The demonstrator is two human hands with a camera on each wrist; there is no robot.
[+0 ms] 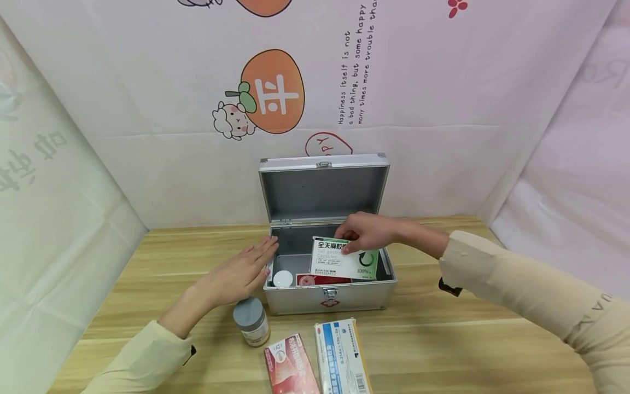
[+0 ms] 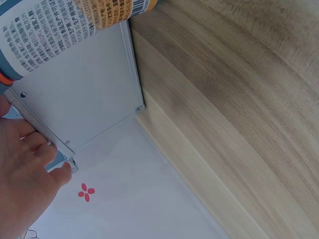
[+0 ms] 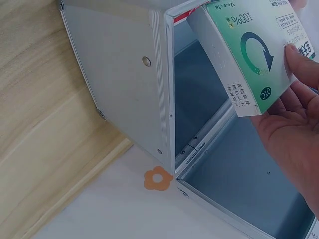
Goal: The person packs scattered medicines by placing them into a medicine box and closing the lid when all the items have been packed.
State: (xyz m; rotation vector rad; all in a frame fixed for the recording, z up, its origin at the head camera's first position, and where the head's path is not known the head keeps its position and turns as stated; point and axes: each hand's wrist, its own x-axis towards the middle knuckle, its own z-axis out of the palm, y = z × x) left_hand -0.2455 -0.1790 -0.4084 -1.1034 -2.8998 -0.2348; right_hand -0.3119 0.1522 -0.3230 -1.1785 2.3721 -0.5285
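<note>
An aluminium first-aid case (image 1: 330,301) stands on the table with its lid raised. My right hand (image 1: 370,232) pinches a white-and-green box of capsules (image 1: 339,264), tilted over the case's opening; in the right wrist view, the thumb lies on the capsule box's (image 3: 254,55) printed face. My left hand (image 1: 238,273) rests on the case's left rim, its fingers lying fairly straight across it in the head view. Within the case are a round white lid (image 1: 283,279) and a red box (image 1: 322,279), partly hidden beneath the capsule box.
In front of the case stands a grey-lidded jar (image 1: 252,323), close below my left hand. A red medicine box (image 1: 291,365) and a white-and-blue medicine box (image 1: 342,358) lie nearer me. A printed white cloth (image 1: 423,164) hangs behind the case.
</note>
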